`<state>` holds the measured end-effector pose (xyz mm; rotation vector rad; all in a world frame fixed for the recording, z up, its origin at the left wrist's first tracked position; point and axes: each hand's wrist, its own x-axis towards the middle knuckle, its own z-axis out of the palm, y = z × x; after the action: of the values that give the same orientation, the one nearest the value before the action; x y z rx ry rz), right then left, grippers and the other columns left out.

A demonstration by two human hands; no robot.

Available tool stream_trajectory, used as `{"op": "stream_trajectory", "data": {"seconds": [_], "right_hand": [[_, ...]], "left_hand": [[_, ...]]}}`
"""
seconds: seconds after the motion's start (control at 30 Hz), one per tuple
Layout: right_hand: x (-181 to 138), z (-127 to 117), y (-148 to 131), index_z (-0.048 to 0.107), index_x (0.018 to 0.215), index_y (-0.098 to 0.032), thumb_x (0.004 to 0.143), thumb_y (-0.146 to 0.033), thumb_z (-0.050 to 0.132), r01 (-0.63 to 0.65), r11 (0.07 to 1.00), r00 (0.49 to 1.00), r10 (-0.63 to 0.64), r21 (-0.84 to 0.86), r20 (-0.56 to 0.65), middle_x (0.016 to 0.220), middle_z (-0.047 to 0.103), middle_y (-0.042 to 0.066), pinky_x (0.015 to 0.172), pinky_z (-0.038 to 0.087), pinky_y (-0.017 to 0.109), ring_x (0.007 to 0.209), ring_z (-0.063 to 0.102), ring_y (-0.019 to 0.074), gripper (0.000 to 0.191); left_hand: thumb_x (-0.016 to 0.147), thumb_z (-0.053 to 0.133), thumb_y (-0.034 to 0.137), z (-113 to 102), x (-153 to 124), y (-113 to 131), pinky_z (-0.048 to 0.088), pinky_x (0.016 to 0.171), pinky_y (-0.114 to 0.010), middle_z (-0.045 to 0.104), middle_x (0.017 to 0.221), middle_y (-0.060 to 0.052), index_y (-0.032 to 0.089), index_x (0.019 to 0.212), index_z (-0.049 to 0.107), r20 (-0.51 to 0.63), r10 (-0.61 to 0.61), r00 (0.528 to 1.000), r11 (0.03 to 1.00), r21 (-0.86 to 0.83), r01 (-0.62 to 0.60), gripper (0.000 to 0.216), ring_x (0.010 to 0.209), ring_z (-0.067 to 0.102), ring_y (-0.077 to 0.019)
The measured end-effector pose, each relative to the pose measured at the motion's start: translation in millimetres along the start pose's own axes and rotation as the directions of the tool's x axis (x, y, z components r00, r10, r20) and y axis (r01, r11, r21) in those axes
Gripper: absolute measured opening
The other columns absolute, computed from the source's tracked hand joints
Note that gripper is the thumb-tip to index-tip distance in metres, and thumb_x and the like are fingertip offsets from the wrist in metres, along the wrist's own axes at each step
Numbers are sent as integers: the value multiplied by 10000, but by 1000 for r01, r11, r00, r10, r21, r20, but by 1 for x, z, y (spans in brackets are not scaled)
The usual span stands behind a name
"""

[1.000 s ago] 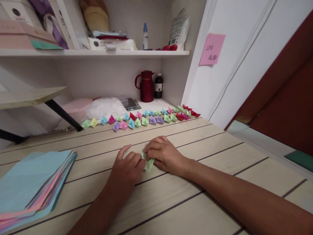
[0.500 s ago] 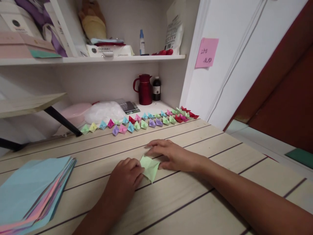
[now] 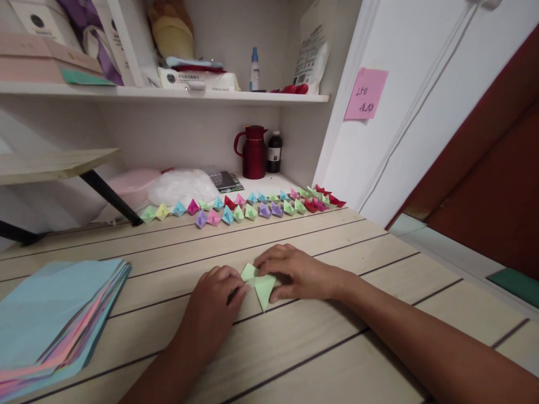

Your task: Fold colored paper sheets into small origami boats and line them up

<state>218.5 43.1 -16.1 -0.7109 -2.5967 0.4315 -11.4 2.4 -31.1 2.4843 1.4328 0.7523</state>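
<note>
A light green folded paper lies on the wooden table between my two hands. My left hand pinches its left edge with curled fingers. From the other side my right hand presses on the paper's top and right edge, fingers bent over it. The paper's lower corner points toward me.
Two rows of small folded paper boats in several colours line the table's far edge. A stack of coloured paper sheets lies at the left. Behind stand a red jug, a dark bottle, a plastic bag and a loaded shelf.
The green paper went from a tight pinch to spread open, and is now partly folded again. Both hands shifted slightly around it.
</note>
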Motion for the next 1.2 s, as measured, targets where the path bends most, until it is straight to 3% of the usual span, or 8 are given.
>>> {"op": "stream_trajectory", "data": {"seconds": [0.23,0.53,0.8,1.0,1.2], "right_hand": [[6,8,1,670,963,-198,880,-245,621,-51,998,995,53,26,-83,1102,692,71,950,399,365,1047,603,203,107],[6,12,1,668,879,-208,820,-281,704,-112,985,987,125,128,-102,1093,684,52,958,380,367,1060,597,204,100],[11,23,0,597,741,-188,854,-255,651,-199,975,963,214,103,-165,1041,673,45,923,387,378,1016,589,205,142],[12,27,-3,555,884,-203,798,-241,690,-267,964,948,263,-2,-179,1099,623,65,916,392,414,1058,534,247,165],[12,26,-6,493,1157,-234,749,-163,713,-275,957,929,289,90,-233,1247,522,95,941,418,422,1143,508,243,469]], "left_hand": [[883,544,248,0,2,-4,433,814,-379,658,874,-22,202,750,654,52,-42,998,997,-55,44,179,862,569,-204],[882,560,246,0,2,-5,412,808,-378,638,875,-7,209,763,651,55,-41,998,997,-60,45,154,866,559,-196],[880,544,240,2,2,-11,420,800,-380,622,918,-31,201,763,625,-53,-117,992,993,5,117,148,888,557,-213],[852,572,193,3,4,-7,418,788,-378,630,910,-28,201,765,586,-60,-118,991,988,92,123,89,878,546,-221],[826,595,170,4,6,-6,410,729,-376,620,851,-23,203,757,552,-99,-136,986,969,194,153,88,838,546,-232]]}}
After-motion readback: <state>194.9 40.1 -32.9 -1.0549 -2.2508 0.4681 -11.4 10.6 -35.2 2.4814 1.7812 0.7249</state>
